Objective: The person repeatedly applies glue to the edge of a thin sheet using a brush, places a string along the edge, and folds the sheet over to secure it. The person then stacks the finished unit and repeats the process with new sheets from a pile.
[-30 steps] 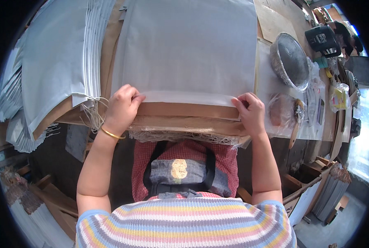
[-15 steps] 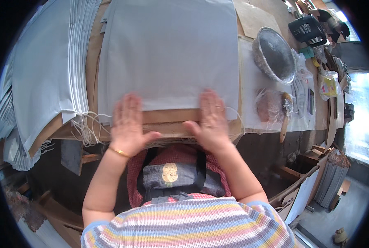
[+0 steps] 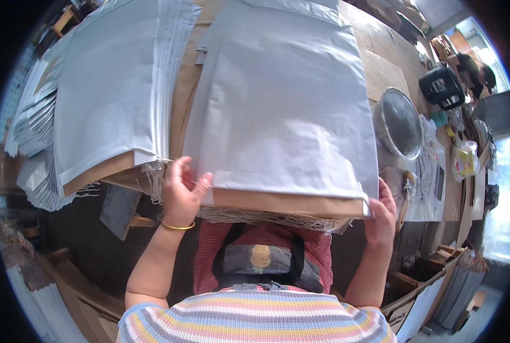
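A large silvery-white paper bag (image 3: 283, 114) with a brown strip along its near end lies flat in front of me, on top of other bags. My right hand (image 3: 382, 212) has its fingers closed at the near right corner, beside a white cord loop. At the near left corner is my left hand (image 3: 184, 191), thumb and fingers apart, touching the bag's edge. White cords (image 3: 266, 218) hang in a bundle under the near edge. To the left lies a fanned stack of similar silvery bags (image 3: 106, 97) with brown ends and cords.
On the table's right stand a grey round basin (image 3: 399, 124) and a black container (image 3: 441, 87). A brush (image 3: 407, 197) lies by plastic wrap. Behind it is a yellow-marked plastic packet (image 3: 465, 159). Cardboard boxes (image 3: 415, 286) sit below at the right. Another person (image 3: 473, 74) is at the far right.
Both hands, earlier flat on the bag, have moved apart to its near corners. The right fingers have closed on its edge. The whole view has shifted, and the bag's surface looks more rumpled.
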Tool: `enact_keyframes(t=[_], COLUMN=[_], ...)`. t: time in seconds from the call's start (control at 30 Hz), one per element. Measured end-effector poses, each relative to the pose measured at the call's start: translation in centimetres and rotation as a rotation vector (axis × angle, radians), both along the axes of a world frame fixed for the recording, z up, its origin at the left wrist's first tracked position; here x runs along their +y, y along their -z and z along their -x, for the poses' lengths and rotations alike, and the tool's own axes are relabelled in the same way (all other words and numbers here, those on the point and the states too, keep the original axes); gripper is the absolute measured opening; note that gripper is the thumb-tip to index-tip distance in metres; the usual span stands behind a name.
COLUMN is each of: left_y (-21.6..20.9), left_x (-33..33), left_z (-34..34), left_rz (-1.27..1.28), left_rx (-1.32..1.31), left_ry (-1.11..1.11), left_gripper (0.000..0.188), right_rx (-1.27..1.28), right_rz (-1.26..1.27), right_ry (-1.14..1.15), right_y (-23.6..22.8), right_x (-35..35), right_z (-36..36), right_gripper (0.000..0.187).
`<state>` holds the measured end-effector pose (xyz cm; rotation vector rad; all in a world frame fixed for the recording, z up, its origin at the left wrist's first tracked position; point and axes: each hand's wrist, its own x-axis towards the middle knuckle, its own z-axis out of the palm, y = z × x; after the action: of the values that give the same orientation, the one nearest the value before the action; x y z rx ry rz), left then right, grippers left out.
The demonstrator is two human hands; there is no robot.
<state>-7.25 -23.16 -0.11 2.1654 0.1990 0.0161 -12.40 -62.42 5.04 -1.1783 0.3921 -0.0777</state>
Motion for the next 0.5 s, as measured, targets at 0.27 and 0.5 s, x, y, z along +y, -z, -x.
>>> enact_keyframes(t=[0.27, 0.5], left_y=[-2.1, -4.0], left_x=[-0.8, 12.5], left_z=[0.4, 2.2], left_rz=[-0.346, -0.666], left_rx=[-0.603, -0.781], left_ry=[0.239, -0.254], left_gripper=[0.025, 0.022], right_rx=[-0.091, -0.229], right_rz=[1.046, 0.859], right_ry=[-0.083, -0.328], right_y=[6.1, 6.0], right_x=[2.2, 14.6], right_z=[0.3, -7.3], right_gripper=[0.026, 0.030])
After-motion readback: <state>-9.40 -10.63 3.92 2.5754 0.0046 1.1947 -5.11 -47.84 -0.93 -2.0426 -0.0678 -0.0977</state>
